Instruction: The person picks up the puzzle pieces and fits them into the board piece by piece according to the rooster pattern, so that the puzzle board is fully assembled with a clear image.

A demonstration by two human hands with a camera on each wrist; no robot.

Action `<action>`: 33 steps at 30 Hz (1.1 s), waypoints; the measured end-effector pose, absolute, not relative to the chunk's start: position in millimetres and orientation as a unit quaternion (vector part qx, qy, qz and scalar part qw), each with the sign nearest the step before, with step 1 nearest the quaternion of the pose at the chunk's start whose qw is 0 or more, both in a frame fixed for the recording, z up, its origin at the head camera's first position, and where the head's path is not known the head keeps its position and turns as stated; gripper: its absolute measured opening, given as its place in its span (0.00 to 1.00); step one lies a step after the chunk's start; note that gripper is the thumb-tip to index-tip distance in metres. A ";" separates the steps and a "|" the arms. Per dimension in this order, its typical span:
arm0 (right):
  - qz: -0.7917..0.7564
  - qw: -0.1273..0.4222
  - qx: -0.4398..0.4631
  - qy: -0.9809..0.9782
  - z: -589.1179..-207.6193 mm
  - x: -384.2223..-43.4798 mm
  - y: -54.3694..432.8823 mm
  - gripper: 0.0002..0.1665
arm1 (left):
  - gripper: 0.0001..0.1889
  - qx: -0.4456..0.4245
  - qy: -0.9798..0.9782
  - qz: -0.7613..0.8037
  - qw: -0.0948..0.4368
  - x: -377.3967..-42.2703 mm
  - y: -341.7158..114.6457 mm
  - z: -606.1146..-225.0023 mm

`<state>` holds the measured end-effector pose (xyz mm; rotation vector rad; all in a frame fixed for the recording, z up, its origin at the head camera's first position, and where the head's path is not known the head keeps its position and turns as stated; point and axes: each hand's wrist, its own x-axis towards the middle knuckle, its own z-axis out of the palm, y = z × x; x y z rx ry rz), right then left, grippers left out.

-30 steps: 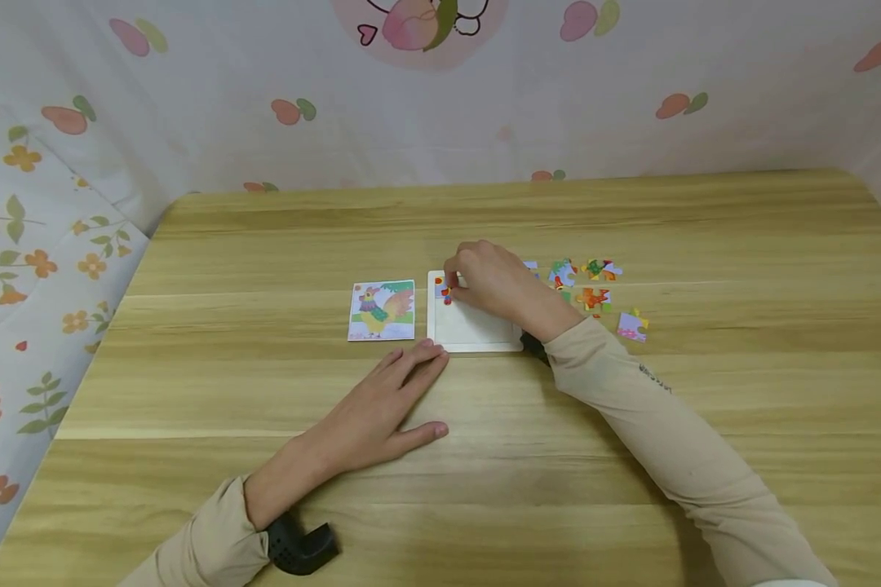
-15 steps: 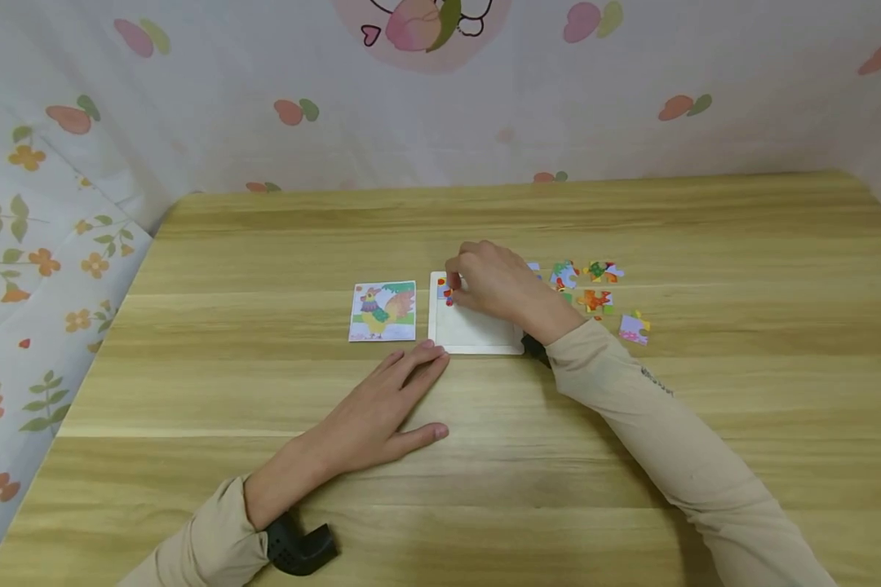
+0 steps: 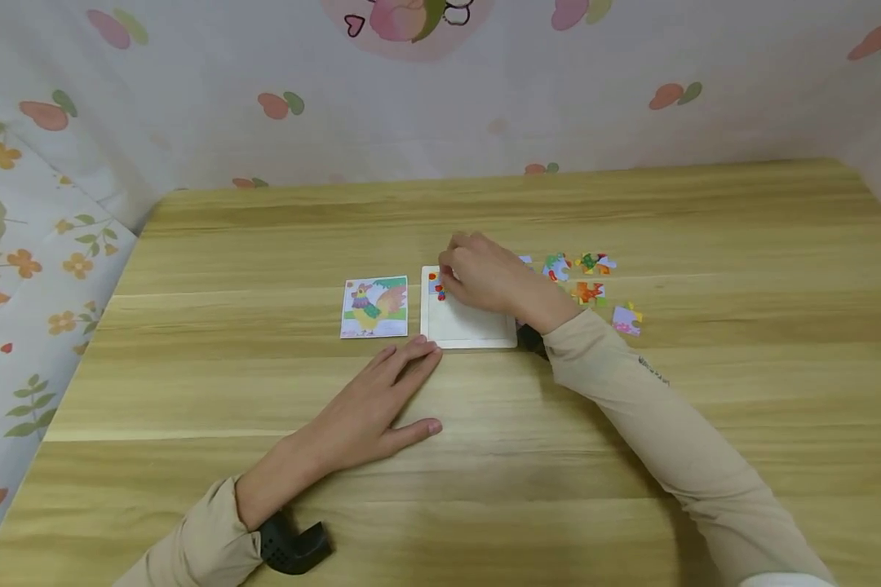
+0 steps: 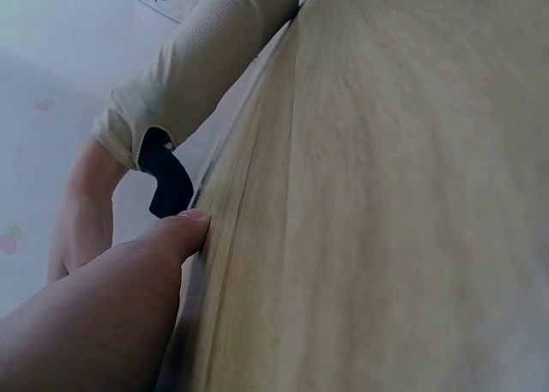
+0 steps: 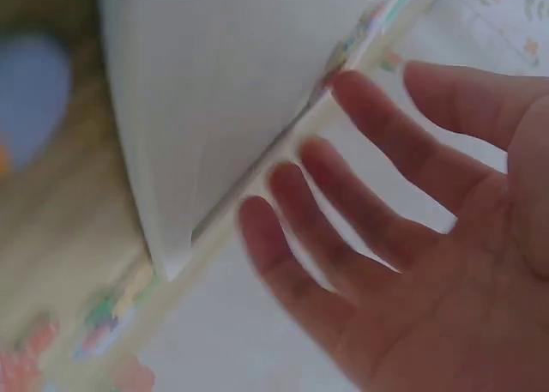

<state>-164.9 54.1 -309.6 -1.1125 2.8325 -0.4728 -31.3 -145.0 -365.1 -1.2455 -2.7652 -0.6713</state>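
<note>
A white puzzle tray lies near the middle of the wooden table. Flat on the table, my left hand has its fingers spread and its fingertips at the tray's near left corner. My right hand is over the tray's far part, fingertips down by the puzzle pieces in the far left corner. In the right wrist view its fingers are lightly bent and the thumb stands apart from them. The index fingertip is right at a coloured piece by the tray's edge. The hand hides part of the tray.
Left of the tray lies a square picture card of a rooster. Loose puzzle pieces, several in all, lie to the right, among them an orange one and a lilac one. A patterned curtain hangs behind the table.
The whole view has shifted slightly. My right hand stays over the tray's far left part with only a slight change of its fingers, and my left hand keeps its place at the corner.
</note>
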 end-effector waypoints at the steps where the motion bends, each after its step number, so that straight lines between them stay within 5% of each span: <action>1: -0.155 0.030 -0.362 0.919 -306.6 -166.3 56.1 0.11 | 0.39 -0.400 -0.890 -0.216 0.017 -31.3 -144.9 -365.5; 16: -0.258 0.043 -0.272 0.926 -242.7 -172.2 132.5 0.08 | 0.39 -0.396 -0.892 -0.217 0.003 -29.2 -145.4 -368.0; 26: -0.122 0.186 -0.238 0.946 -262.2 -182.2 134.3 0.11 | 0.39 -0.398 -0.892 -0.212 0.008 -30.3 -147.2 -366.8; 33: -0.129 0.203 -0.231 0.943 -268.2 -185.0 128.8 0.12 | 0.39 -0.398 -0.892 -0.214 0.013 -31.4 -146.2 -364.8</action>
